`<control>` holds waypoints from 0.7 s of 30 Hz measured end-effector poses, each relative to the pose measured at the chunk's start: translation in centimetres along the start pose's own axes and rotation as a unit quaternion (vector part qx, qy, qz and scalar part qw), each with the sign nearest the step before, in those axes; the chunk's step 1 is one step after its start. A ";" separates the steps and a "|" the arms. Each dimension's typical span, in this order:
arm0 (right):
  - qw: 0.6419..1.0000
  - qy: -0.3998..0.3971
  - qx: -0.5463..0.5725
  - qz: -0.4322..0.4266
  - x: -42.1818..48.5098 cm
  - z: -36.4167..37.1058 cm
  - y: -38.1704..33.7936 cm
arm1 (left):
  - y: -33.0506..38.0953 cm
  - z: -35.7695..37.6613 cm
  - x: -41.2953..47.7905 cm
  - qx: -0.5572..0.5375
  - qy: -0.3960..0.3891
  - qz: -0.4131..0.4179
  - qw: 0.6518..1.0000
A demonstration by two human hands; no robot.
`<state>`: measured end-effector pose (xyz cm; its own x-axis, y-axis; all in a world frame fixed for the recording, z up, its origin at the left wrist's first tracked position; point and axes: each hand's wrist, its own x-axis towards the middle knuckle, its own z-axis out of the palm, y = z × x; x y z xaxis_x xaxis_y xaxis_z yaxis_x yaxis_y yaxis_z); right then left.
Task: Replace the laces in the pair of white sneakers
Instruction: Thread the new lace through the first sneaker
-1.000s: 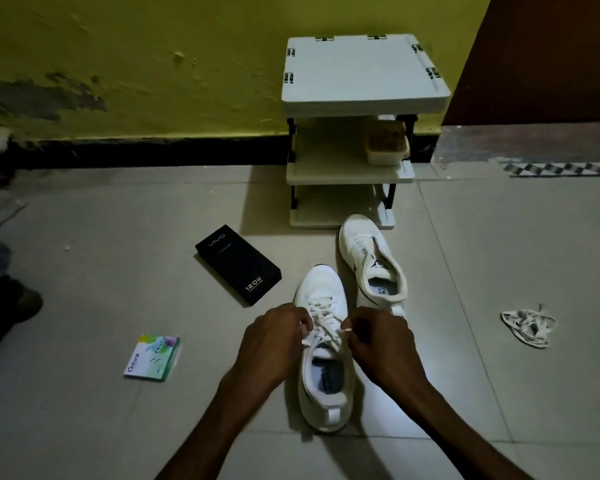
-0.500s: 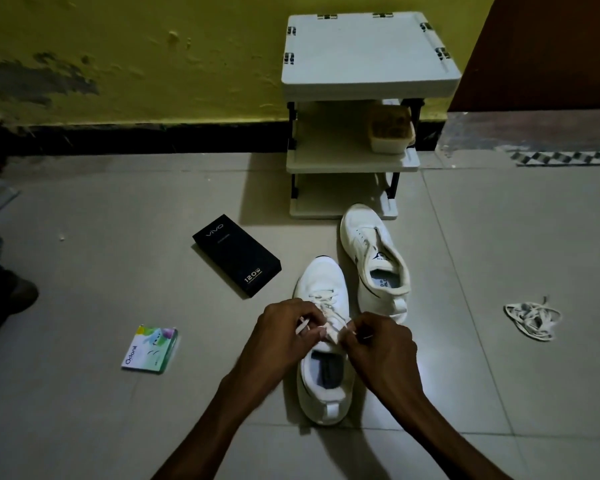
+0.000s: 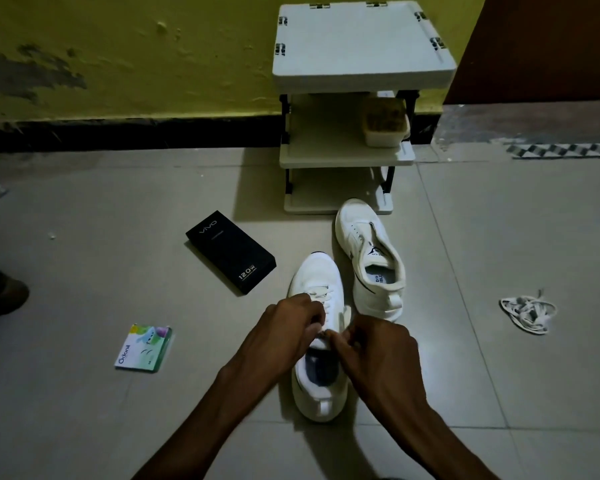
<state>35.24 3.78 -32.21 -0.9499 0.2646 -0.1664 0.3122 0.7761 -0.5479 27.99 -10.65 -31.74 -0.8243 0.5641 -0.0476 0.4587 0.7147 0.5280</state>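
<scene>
Grip: your left hand (image 3: 288,330) and right hand (image 3: 378,355) both pinch lace (image 3: 321,293) on near sneaker (image 3: 321,271), on floor just before you. Second sneaker (image 3: 371,258) beside it seems without lace. Risk: dim light, fingers hide eyelets; you can skip one or pull lace uneven.

sneakers (image 3: 317,282) white — box (image 3: 231,252) black — wall (image 3: 136,46) yellow — floor (image 3: 118,202) grey
</scene>
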 end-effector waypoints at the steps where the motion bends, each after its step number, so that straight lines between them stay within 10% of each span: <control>1: 1.000 -0.001 -0.006 -0.024 0.1 0.1 -0.1 | 0.1 0.1 0.0 0.012 -0.011 0.004 1.000; 21: 0.993 0.012 -0.100 -0.061 0.9 2.4 -1.7 | -1.9 -1.5 3.2 0.242 -0.203 0.086 0.945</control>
<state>33.85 1.31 -33.34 -0.9810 0.1737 -0.0870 0.1939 0.9011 -0.3877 23.96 -10.86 -31.64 -0.5740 0.7308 -0.3693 0.7532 0.6482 0.1121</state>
